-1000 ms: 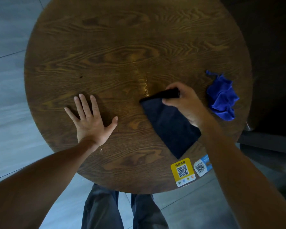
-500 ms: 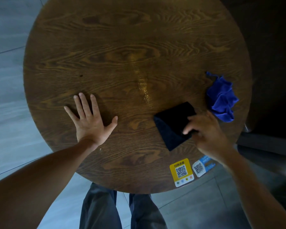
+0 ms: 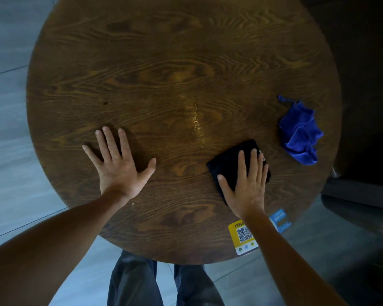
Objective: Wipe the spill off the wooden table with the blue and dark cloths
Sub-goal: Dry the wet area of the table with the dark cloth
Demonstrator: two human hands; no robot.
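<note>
Pressing my flat right hand [image 3: 248, 184] on the folded dark cloth [image 3: 228, 164], I should sweep it up-left onto the wet streak [image 3: 196, 122] near the wooden table [image 3: 164, 51] centre, keeping even pressure. My left hand [image 3: 117, 166] lies spread, gripping nothing, steadying me. The blue cloth [image 3: 300, 133] sits crumpled by the right edge; the QR stickers [image 3: 243, 236] lie clear of my path.

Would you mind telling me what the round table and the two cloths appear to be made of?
Table: wood or wood veneer, glossy, with bold grain and a reflective sheen. Blue cloth: soft, probably microfibre, crumpled in plush folds. Dark cloth: matte fabric, folded flat; weave unclear.
</note>
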